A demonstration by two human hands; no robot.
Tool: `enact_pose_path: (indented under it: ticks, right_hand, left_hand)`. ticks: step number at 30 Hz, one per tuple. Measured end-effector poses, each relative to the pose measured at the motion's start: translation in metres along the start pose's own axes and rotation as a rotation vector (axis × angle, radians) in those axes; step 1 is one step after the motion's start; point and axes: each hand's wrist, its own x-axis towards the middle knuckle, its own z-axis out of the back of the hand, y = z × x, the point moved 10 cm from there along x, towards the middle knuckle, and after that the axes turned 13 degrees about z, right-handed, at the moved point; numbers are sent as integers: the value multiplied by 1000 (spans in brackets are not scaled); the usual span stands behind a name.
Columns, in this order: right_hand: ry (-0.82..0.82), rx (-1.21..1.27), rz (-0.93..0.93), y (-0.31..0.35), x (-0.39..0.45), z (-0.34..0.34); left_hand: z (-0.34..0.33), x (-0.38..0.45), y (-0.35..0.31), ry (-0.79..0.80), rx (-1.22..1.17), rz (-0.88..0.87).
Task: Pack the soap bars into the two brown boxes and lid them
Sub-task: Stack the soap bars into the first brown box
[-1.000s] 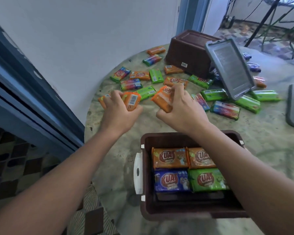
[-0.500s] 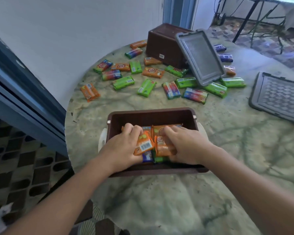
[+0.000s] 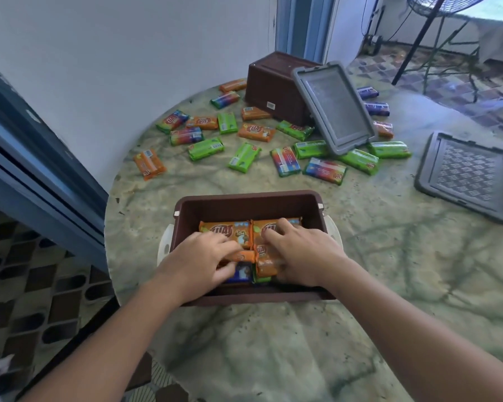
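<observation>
An open brown box (image 3: 244, 203) sits near me on the round marbled table (image 3: 389, 271). Inside lie orange soap bars (image 3: 227, 230), with a blue one and a green one under my hands. My left hand (image 3: 198, 259) holds an orange bar (image 3: 243, 255) low in the box. My right hand (image 3: 299, 256) presses another orange bar (image 3: 266, 261) down beside it. A second brown box (image 3: 276, 88) lies upside down at the far side, with a grey lid (image 3: 331, 108) leaning on it. Another grey lid (image 3: 466, 175) lies flat at the right.
Several loose soap bars, green (image 3: 244, 157), orange (image 3: 149, 168), rainbow (image 3: 325, 170) and blue (image 3: 376, 108), are scattered across the far half of the table. A white wall stands behind, a blue door frame at the left, tiled floor and a fan stand at the far right.
Both hands carried an orange bar each from the scattered pile back into the near box and are now lower inside it, laying the bars on top of the ones there.
</observation>
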Motion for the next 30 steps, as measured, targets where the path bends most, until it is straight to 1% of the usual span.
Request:
enact_pose_path:
  ticks: [6,9,11,16,18,21,25,30]
  right_hand:
    - [28,-1,-33,-5,-2,-6]
    - [31,5,-47,-7,-2,-4]
    - [31,11,-52,-7,-1,-2]
    - [26,31,-72,-7,-1,-2]
    - [14,27,-75,-6,-1,-1]
    - [-10,40,-71,-5,-1,0]
    - [-7,49,-70,-5,-3,2]
    - [4,80,-64,-2,-4,4]
  left_hand:
    - [-11,5,1,67,31,21]
    - [-13,5,5,139,44,87]
    - [-11,6,9,154,36,119]
    - [-6,9,10,86,61,144]
    - [-9,7,7,61,95,122]
    - [-12,8,5,65,87,70]
    - [-14,9,8,92,97,60]
    - [-11,9,3,53,144,37]
